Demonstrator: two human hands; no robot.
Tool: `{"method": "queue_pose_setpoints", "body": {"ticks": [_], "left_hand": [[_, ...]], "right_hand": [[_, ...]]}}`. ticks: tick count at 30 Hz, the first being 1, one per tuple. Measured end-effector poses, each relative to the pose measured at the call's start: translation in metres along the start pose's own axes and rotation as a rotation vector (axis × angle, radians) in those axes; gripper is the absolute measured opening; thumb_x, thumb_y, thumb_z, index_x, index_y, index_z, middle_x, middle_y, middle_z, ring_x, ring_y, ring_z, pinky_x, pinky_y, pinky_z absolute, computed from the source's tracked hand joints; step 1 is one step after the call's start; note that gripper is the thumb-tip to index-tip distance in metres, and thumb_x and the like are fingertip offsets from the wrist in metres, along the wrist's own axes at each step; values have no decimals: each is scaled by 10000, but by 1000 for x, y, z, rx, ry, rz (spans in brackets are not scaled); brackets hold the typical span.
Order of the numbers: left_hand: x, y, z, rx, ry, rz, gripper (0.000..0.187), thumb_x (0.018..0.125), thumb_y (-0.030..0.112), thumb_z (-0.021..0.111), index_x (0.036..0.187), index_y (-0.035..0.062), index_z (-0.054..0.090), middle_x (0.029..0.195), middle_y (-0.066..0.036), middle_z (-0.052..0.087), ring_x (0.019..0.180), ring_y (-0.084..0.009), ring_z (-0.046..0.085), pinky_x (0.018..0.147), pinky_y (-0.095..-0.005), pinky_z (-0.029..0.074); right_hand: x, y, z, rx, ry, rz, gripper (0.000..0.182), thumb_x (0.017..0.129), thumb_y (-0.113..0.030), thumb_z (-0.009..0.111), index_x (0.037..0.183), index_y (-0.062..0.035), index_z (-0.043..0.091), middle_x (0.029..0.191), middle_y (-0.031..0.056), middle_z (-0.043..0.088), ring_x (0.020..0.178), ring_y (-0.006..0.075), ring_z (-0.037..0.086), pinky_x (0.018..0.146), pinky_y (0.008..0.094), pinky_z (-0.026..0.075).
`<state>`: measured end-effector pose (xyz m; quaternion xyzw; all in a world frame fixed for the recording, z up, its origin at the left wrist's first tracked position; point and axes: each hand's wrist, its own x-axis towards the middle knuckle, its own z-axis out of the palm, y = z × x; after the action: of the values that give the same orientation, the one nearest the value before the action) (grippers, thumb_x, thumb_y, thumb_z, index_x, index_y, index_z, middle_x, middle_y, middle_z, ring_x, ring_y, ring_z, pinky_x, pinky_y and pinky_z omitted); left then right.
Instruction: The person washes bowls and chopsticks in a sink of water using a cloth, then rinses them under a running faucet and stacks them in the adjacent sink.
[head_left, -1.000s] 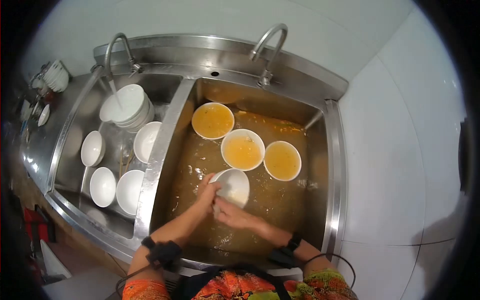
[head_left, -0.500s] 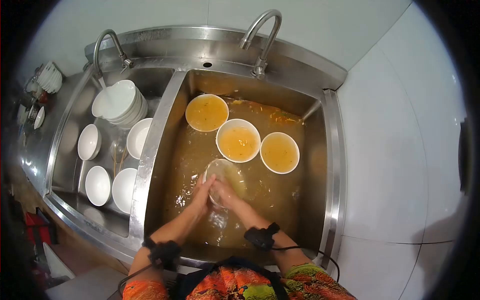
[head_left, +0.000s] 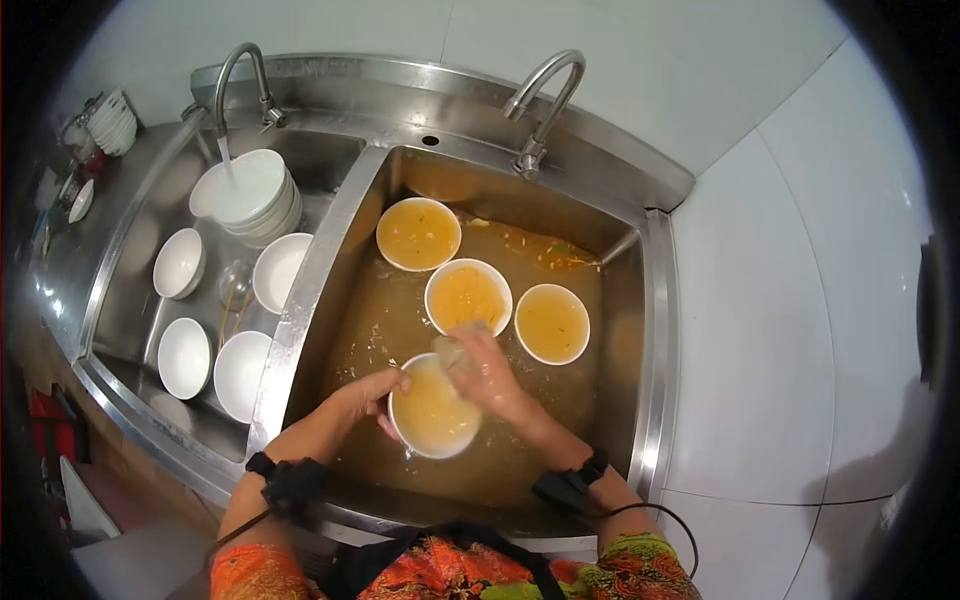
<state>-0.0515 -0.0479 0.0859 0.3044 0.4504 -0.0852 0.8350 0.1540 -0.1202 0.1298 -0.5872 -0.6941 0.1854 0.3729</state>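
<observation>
A white bowl [head_left: 436, 420] with cloudy yellowish water in it sits in the right sink's murky water. My left hand [head_left: 378, 395] grips its left rim, thumb on the edge and fingers round the outside. In my right hand [head_left: 485, 372] is a pale, wet cloth or sponge [head_left: 452, 352], held at the bowl's far right rim; its exact kind is blurred. Just beyond floats another bowl [head_left: 468, 292] of orange-yellow liquid, partly behind my right hand. Two similar filled bowls float near it, a left bowl [head_left: 419, 234] and a right bowl [head_left: 553, 323].
Water runs from the left faucet [head_left: 240, 75] onto a stack of white bowls [head_left: 250, 205] in the left sink. Several single bowls [head_left: 184, 357] lie nearby. A metal divider [head_left: 330, 245] separates the sinks. Food scraps [head_left: 555, 255] gather at the far right corner. Another faucet [head_left: 548, 95] arches overhead.
The held bowl has turned from bottom-up to opening-up and now contains water. My hands have separated, the left to its left rim, the right to its far side with the pale cloth or sponge.
</observation>
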Motion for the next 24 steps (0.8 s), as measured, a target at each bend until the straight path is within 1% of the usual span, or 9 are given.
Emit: {"method": "queue_pose_setpoints", "body": {"ticks": [4, 8, 10, 11, 13, 16, 20, 22, 24], "left_hand": [[2, 0, 23, 150, -51, 126, 561, 664, 216, 494, 1169, -16, 412, 921, -235, 567, 729, -398, 622, 502, -563, 537], [11, -6, 27, 243, 134, 106, 571, 653, 145, 460, 1214, 46, 428, 931, -168, 561, 737, -324, 612, 473, -492, 539], [7, -3, 23, 208, 115, 247, 615, 592, 41, 486, 1206, 63, 484, 954, -147, 574, 759, -267, 613, 526, -393, 541], [9, -1, 23, 205, 113, 255, 615, 592, 41, 486, 1206, 63, 484, 954, -147, 574, 759, -267, 613, 526, -393, 541], [14, -7, 26, 127, 236, 627, 684, 573, -21, 477, 1252, 63, 457, 1003, -121, 578, 871, -216, 580, 672, -290, 499], [-4, 8, 47, 185, 317, 787, 711, 557, -43, 487, 1259, 69, 456, 1075, -100, 562, 979, -195, 525, 817, -265, 434], [-14, 7, 39, -35, 149, 774, 722, 555, -42, 504, 1264, 82, 445, 1109, -83, 541, 1015, -198, 511, 859, -280, 423], [-20, 4, 32, -104, 145, 802, 729, 562, -46, 522, 1272, 86, 423, 1124, -80, 528, 1042, -193, 499, 887, -285, 412], [-26, 15, 26, -161, 44, 763, 718, 580, -32, 549, 1275, 82, 408, 1111, -87, 529, 1031, -190, 508, 888, -290, 417]], "right_hand": [[2, -21, 25, -427, -293, -228, 441, 688, -184, 643, 1111, -112, 545, 1109, 185, 521, 1025, 381, 513, 758, 434, 487], [4, 25, 33, -313, -464, 60, 473, 657, -283, 669, 1096, -130, 583, 993, 160, 594, 765, 387, 603, 641, 441, 509], [-1, 44, 15, -212, -606, 704, 408, 737, -341, 635, 1087, -133, 597, 1017, 143, 602, 711, 359, 615, 609, 455, 510], [-9, 48, 9, -221, -605, 700, 408, 737, -341, 635, 1087, -133, 597, 1017, 143, 602, 711, 359, 615, 609, 455, 510], [-52, 49, 8, 623, -511, 1271, 410, 806, -423, 568, 1089, -127, 594, 1063, 113, 595, 759, 308, 628, 599, 482, 508], [-86, 51, 48, 1053, -497, 1417, 460, 821, -461, 545, 1129, -121, 577, 1107, 97, 571, 804, 260, 624, 559, 476, 510], [-83, 31, 52, 1099, -204, 1297, 463, 812, -435, 571, 1100, -73, 580, 924, 104, 641, 780, 251, 638, 560, 373, 535], [-57, 32, 26, 490, -59, 973, 355, 808, -360, 585, 985, -59, 646, 860, 93, 649, 674, 224, 620, 570, 375, 502], [-44, 56, -5, 174, -323, 661, 255, 763, -240, 598, 850, -9, 665, 742, 117, 655, 628, 262, 626, 599, 380, 501]]}}
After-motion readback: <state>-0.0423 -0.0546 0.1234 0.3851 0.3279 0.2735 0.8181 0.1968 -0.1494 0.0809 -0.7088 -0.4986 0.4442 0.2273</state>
